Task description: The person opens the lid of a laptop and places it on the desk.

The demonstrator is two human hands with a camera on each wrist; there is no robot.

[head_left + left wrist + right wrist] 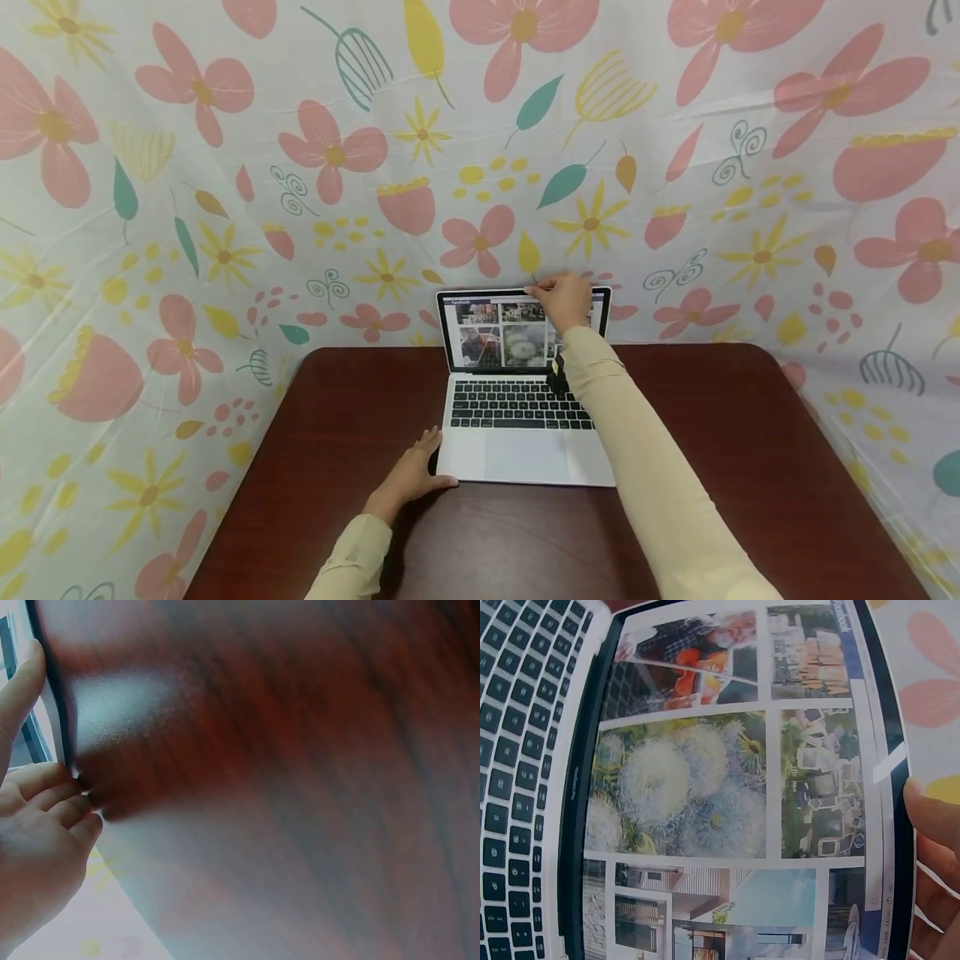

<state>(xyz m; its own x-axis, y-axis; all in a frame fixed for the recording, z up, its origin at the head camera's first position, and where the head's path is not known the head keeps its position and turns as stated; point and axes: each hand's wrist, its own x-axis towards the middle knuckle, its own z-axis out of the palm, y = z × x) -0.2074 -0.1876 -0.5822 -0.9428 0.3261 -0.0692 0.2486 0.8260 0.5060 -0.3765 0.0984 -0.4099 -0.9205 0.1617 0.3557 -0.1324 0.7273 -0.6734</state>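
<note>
A laptop (pixel 525 457) stands with its lid raised, photo tiles on its screen (pixel 772 787). My left hand (pixel 411 477) holds the base at its front left corner, thumb at the front edge and fingers along the left side. In the left wrist view, that thumb (pixel 28 679) overlaps the laptop's edge, and the fingertips lie low by the wooden table. My right hand (pixel 566 300) grips the lid's top edge near its middle, thumb in front and the other fingers behind. Just beside the thumb tip, a small white strip (pixel 889 763) crosses the dark bezel.
The dark red-brown wooden table (pixel 352 400) extends to both sides of the laptop. A white cloth (pixel 480 133) with pink, yellow and teal flowers hangs close behind the lid and around the sides. My right forearm (pixel 652 467) passes over the keyboard's right side.
</note>
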